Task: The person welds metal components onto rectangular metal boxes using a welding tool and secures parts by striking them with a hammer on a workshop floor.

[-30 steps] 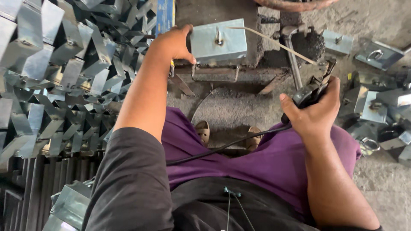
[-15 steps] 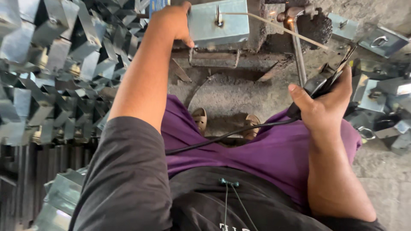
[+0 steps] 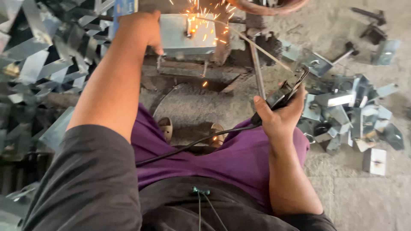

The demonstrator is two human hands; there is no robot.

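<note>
- Premises: a metal-fabrication workshop, floor-level welding station.
- Floor [image 3: 368,205]: bare rough concrete, dusty and stained.
- Sparks [image 3: 205,17] fly from a metal box [image 3: 188,34] where a welding rod [image 3: 248,40] meets it.
- The rod sits in an electrode holder [image 3: 282,96] fed by a black cable [image 3: 192,145].
- Stock: a large heap of folded sheet-metal pieces [image 3: 47,55] on one side; a smaller pile of like brackets [image 3: 351,107] on the other.
- The box rests on a blackened steel jig [image 3: 192,70] set on the ground.

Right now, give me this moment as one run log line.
left hand steadies metal box | right hand grips electrode holder | rod tip on box | sparks flying
</note>
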